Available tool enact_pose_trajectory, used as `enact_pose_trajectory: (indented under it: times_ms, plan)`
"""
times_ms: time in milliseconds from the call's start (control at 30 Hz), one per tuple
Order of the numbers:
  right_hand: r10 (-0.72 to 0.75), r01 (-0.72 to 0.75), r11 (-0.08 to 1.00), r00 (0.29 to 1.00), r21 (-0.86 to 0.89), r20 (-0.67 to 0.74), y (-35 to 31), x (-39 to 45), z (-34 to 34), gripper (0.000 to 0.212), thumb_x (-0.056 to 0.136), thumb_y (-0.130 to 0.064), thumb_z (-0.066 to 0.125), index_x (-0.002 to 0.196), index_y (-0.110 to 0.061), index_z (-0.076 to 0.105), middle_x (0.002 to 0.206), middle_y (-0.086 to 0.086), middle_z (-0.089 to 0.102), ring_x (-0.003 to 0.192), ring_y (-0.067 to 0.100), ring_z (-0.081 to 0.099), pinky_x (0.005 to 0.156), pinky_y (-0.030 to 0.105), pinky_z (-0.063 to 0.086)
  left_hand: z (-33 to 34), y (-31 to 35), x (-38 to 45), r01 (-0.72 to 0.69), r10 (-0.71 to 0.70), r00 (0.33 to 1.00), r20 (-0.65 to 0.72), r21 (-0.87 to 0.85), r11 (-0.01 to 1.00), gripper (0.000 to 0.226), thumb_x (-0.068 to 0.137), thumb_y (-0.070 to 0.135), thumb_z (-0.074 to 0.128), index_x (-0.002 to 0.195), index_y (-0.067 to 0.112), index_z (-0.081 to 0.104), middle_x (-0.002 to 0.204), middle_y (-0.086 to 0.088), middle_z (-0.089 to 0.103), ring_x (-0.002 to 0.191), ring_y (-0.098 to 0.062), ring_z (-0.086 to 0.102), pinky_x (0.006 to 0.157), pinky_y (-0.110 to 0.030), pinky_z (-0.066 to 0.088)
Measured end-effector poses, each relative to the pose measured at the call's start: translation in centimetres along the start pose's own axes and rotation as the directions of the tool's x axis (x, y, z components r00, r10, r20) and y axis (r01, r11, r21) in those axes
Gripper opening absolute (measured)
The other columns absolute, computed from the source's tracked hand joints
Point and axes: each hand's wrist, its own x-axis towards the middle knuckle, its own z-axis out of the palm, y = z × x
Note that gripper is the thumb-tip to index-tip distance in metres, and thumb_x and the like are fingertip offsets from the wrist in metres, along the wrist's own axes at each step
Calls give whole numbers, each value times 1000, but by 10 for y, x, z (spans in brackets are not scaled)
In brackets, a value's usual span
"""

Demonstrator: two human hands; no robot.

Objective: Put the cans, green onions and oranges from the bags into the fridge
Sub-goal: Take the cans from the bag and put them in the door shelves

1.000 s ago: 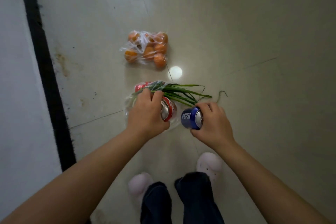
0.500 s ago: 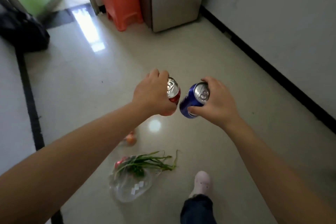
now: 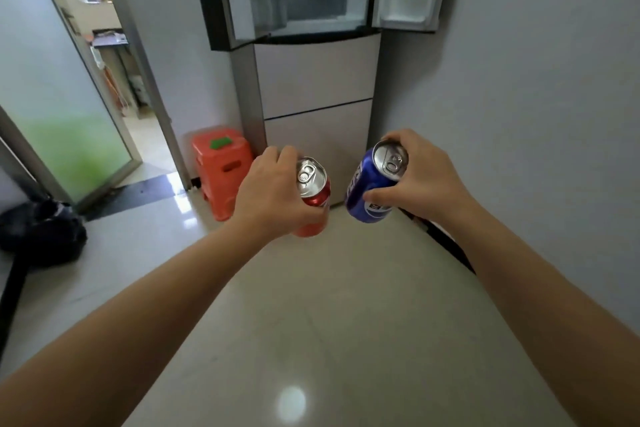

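Observation:
My left hand [image 3: 273, 194] grips a red can [image 3: 313, 191], held upright with its silver top showing. A blue Pepsi can [image 3: 372, 184] is in my right hand [image 3: 424, 180], tilted slightly left. Both cans hang in the air, side by side, in front of the fridge [image 3: 315, 80]. The fridge stands ahead against the wall with both upper doors swung open and pale shelves visible inside. The bags, green onions and oranges are out of view.
An orange plastic stool [image 3: 221, 166] sits left of the fridge base. A glass door [image 3: 65, 121] and an open doorway lie further left. A black bag [image 3: 41, 232] rests on the floor at the left. A wall with a dark baseboard [image 3: 446, 243] runs along the right.
I have lifted both cans off the floor and raised my view from the bags to the open fridge. The bags have dropped out of sight below.

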Motion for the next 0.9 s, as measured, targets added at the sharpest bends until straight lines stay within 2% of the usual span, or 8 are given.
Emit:
enact_pose_trajectory:
  times_ms: [67,200,333,433,600,767,900]
  plan:
    - [-29,29,1000,999,-9,-32,14,50,-12,69,60,-16,83,121,-12,50,115,5,58,101,21,54,80,23,39,2,6,52,-24,24,999,-43,12,1000,72,64,31,79,126,13,46,122,-7,50,111,-24,47,90,-28,40]
    - [-54,53,998,993,-17,-108,35,153,-31,66,59,-13,82,117,-14,51,100,-2,52,91,16,50,77,23,38,1,11,166,-96,97,989,-111,9,995,72,63,28,79,125,14,44,119,-6,48,96,-21,48,78,-27,39]
    - [-81,79,997,973,-21,-216,52,267,-50,67,59,-11,82,117,-13,51,100,-3,50,93,15,49,78,21,37,-2,13,297,-178,171,970,-175,-25,984,71,66,24,79,126,13,44,123,-7,45,108,-27,52,87,-31,43]
    - [-107,93,994,950,-61,-294,66,349,-68,69,58,-12,83,118,-12,50,101,-4,49,93,13,48,79,21,37,-3,18,391,-228,209,951,-229,-63,972,71,66,23,80,127,13,44,123,-7,45,108,-23,51,80,-23,36]
    - [-176,127,982,880,-138,-442,111,472,-95,72,58,-13,84,121,-11,49,105,-6,48,96,9,45,78,15,36,17,36,534,-344,282,895,-345,-131,930,72,66,25,81,127,12,45,124,-7,44,92,-12,42,79,-20,35]
    - [-305,198,948,793,-250,-528,170,598,-123,72,58,-13,83,121,-8,49,118,4,54,99,7,42,85,15,33,49,63,674,-436,326,816,-477,-138,889,74,65,23,84,128,12,45,126,-8,43,107,-23,52,85,-23,42]
    - [-410,269,910,707,-317,-576,214,696,-154,72,59,-11,83,122,-5,49,120,9,55,101,10,42,87,19,33,61,98,780,-511,335,734,-591,-156,845,73,66,19,82,128,9,45,127,-9,43,99,-15,47,84,-20,39]
